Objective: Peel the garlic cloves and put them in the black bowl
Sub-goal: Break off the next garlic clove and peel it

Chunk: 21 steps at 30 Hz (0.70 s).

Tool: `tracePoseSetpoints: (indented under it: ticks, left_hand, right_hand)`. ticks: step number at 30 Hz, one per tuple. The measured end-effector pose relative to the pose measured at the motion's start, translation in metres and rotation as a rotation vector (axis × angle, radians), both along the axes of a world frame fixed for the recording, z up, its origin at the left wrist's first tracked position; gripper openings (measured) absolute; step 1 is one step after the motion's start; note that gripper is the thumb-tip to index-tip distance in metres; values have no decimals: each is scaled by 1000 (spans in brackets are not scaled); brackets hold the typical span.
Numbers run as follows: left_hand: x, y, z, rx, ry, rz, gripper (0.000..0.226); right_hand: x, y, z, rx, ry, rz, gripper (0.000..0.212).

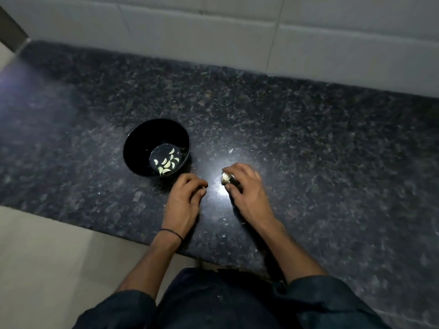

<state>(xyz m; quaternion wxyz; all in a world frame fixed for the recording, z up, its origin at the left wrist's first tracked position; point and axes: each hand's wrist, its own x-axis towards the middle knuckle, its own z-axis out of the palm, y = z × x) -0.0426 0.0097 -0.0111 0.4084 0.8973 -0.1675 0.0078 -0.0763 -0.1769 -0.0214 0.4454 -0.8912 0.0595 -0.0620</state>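
Note:
A black bowl (135, 148) stands on the dark granite counter (308, 143), with several peeled pale garlic cloves (167, 162) lying in its bottom. My right hand (247, 188) rests on the counter to the right of the bowl, its fingers curled round a papery piece of garlic (225, 178). My left hand (186, 198) sits just below the bowl with its fingers curled; a tiny pale bit (204, 187) shows at its fingertips, too small to identify.
A small scrap of garlic skin (230, 151) lies on the counter above my right hand. A tiled wall (213, 32) runs along the counter's far side. The counter's front edge (95, 230) drops to a pale floor at the lower left.

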Motion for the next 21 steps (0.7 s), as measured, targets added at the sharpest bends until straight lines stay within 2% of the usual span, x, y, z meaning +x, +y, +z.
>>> tracePoseSetpoints:
  ticks: [4, 9, 13, 17, 21]
  left_hand:
    - [-1, -8, -3, -3, -56, 62, 11]
    - [3, -16, -9, 81, -95, 92, 13]
    - [-6, -21, 6, 21, -76, 122, 13]
    - [0, -9, 35, -24, -189, 165, 9]
    - [30, 18, 43, 64, -264, 246, 8]
  right_hand:
    - [0, -4, -7, 16, -49, 11, 28]
    - [-3, -5, -6, 30, -65, 12, 28]
    - [-5, -4, -6, 69, -54, -4, 30]
    - [-6, -1, -4, 111, -62, -51, 33]
    - [-6, 3, 1, 122, -71, -71, 29]
